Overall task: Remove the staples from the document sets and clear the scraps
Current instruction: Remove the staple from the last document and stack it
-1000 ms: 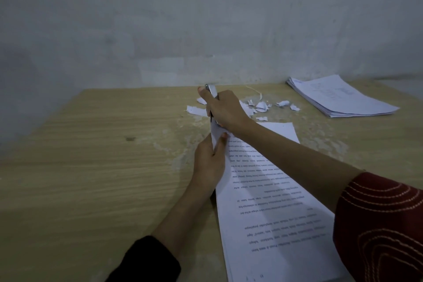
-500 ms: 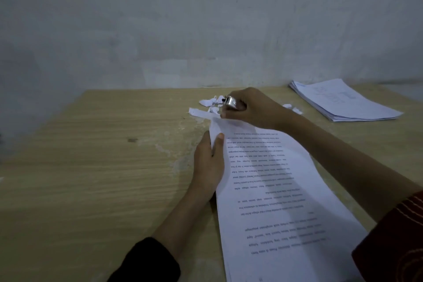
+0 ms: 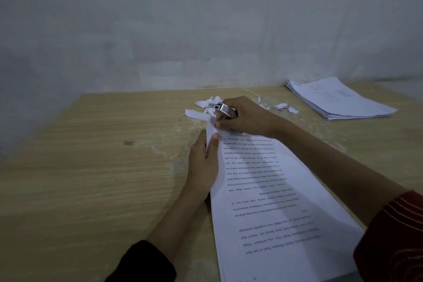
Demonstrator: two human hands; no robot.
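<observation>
Bare wooden table [image 3: 91, 167], dim room — left hand [image 3: 202, 162] pinches the document set [image 3: 274, 201] at its far corner; right hand [image 3: 245, 114], curled round a metal tool [image 3: 225, 109], works that corner beside torn scraps [image 3: 206, 103]. A low, steady pull should spare the paper.

Upside-down printed lines on the document set [image 3: 274, 208] are too small to read.

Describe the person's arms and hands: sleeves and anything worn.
Both hands are bare: no gloves, and no watch shows. The left hand comes out of a plain black sleeve that ends partway up the forearm. The right hand comes from a dark red sleeve stitched with curved lines of pale thread.
</observation>
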